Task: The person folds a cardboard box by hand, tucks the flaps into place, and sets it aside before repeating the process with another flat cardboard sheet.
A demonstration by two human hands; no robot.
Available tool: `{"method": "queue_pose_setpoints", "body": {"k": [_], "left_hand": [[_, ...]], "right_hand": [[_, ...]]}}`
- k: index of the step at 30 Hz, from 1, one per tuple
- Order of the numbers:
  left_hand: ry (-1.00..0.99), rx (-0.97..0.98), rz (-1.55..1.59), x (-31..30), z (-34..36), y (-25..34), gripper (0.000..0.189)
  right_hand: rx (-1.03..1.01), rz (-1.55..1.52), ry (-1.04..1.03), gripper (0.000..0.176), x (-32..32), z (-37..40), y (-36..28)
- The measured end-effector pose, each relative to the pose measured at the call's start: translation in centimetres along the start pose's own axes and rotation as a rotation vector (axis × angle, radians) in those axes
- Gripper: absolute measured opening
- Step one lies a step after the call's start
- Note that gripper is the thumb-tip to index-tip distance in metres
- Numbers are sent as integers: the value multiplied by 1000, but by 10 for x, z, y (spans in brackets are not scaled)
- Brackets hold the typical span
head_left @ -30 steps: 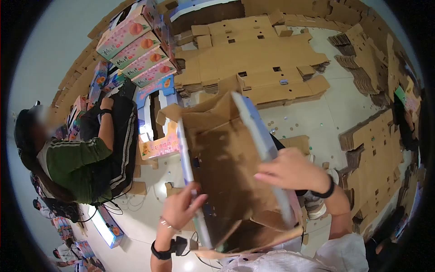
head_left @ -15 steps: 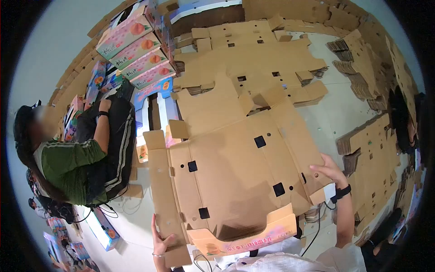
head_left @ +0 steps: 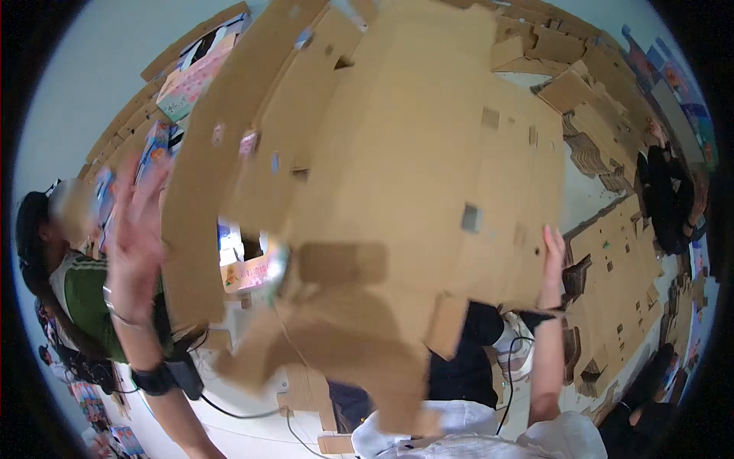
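Note:
A large unfolded cardboard box blank (head_left: pixel 397 176) fills the middle of the view, raised and tilted, its plain brown side toward me. Square slots and small holes are cut through it, and its edges and lower flaps are blurred by motion. My right hand (head_left: pixel 552 260) holds its right edge, fingers pointing up along the board. My left hand (head_left: pixel 140 245) is beside the left flap, smeared by motion, with fingers stretched out and apart. A dark shadow lies across the lower part of the board.
A person in a green top (head_left: pixel 88 298) sits at the left. Printed peach boxes (head_left: pixel 195 80) are stacked behind. Piles of flat cardboard (head_left: pixel 612 283) lie on the floor at the right, where another person in dark clothes (head_left: pixel 665 199) is seen. A black cable (head_left: pixel 237 414) runs below.
The box blank has been lifted toward me and tilted up, its printed front flap no longer showing. My left hand has risen and come off the lower-left flap; my right hand stays at the right edge.

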State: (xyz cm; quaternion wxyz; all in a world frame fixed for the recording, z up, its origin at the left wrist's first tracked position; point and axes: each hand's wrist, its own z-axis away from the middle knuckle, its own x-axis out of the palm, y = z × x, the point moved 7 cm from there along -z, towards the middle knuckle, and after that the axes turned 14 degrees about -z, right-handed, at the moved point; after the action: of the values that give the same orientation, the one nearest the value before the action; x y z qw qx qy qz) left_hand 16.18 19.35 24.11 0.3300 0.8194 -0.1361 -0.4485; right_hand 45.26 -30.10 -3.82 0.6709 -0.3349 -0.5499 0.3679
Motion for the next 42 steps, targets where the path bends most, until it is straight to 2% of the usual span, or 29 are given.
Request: {"method": "queue_pose_setpoints", "body": {"k": [1,2,3,5,7,8,9,10,11,12,13,15,17,22,24,25,27,28,30,31,32,34,36,38,40,42], "left_hand": [[27,46,149,-14,-18,23,85],[48,94,297,-24,-31,41,77],[35,106,298,-21,-34,45,77],[252,126,61,-30,-24,49,61],[186,-37,-295,-2,2,15,37],[6,-15,-50,33,19,13,17],[-71,-274,-6,57,51,-31,14],[-249,-401,-58,83,85,-57,29],[-314,-418,212,119,115,-78,24],[-386,-590,288,147,142,-87,20],[-435,-626,277,167,165,-89,19],[-495,-662,264,195,194,-94,18],[-524,-725,516,215,210,-94,18],[-508,-748,550,236,200,-103,17],[-471,-721,580,243,194,-107,16],[-479,-714,582,247,193,-107,16],[-520,-668,498,255,189,-105,16],[-525,-665,500,258,187,-102,16],[-487,-625,459,265,179,-96,19],[-453,-609,429,268,175,-95,24],[-457,-613,433,273,169,-94,24],[-388,-473,201,275,141,-89,31],[-401,-309,-56,282,95,-70,42],[-362,-72,-190,305,48,-46,48],[-334,165,-335,338,9,-27,53],[-304,336,-510,381,-19,-24,56]], "right_hand": [[-45,-14,157,56,9,-2,11],[-32,-122,121,58,32,-1,21],[-20,-231,88,60,54,-1,30],[-152,-210,-38,56,87,-25,59],[-260,-200,-143,50,125,-31,85],[-213,-140,-103,47,133,-49,118],[-164,-79,-69,43,138,-64,156],[-27,-42,-51,39,142,-68,193],[107,-4,-34,36,146,-69,228],[191,-138,49,28,147,-66,264],[269,-31,73,29,140,-66,296],[304,-106,22,31,155,-51,306],[347,-120,-18,29,162,-45,306],[429,-139,-114,27,154,-40,300],[459,163,-214,38,147,-40,297],[452,162,-206,38,143,-44,293],[359,831,-420,52,143,-49,289],[358,832,-415,52,146,-48,274],[606,868,-545,54,148,-39,264],[389,832,-610,45,153,-51,260],[393,836,-607,45,148,-61,256],[97,737,-571,38,155,-90,219],[-421,1081,-488,29,170,-104,152],[-800,1170,-469,30,159,-128,137],[-824,1541,-447,42,144,-154,129],[-822,1554,-382,50,115,-181,125]]}}
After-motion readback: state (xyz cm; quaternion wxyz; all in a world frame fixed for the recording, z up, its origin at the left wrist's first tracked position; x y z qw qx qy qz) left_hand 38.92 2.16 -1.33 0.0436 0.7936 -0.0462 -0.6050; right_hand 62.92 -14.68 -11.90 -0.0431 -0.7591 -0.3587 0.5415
